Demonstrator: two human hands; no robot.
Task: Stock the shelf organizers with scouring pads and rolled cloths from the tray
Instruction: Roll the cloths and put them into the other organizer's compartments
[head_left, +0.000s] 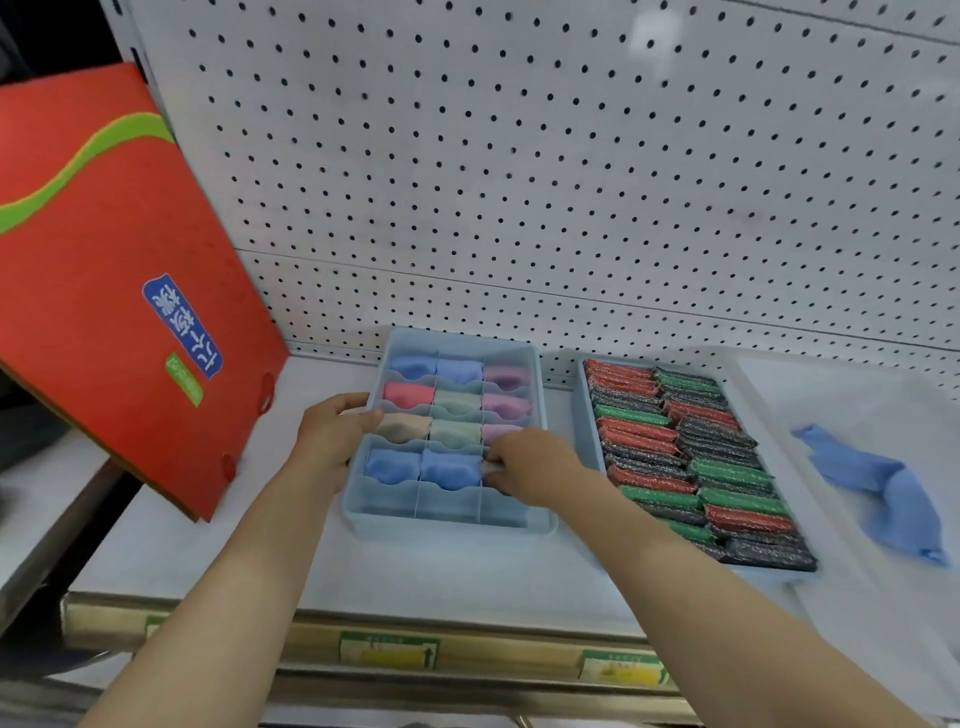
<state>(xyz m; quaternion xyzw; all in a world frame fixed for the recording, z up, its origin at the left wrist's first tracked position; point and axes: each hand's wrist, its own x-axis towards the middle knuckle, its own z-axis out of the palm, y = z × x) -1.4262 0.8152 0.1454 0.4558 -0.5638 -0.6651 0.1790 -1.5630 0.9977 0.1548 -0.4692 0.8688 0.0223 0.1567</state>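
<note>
Right hand (524, 470) pinching a pale rolled cloth (491, 470) into a right-column cell of the divided organizer (363, 499); left hand (332, 431) gripping its left wall. Risk: cloth unrolling if pushed against the divider. Blue cloth (883, 488) waiting in tray (769, 384).

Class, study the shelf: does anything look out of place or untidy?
Yes. One blue cloth lies loose and unrolled in the clear tray at right, unlike the rolled ones in the divided organizer, whose front row is unfilled.
</note>
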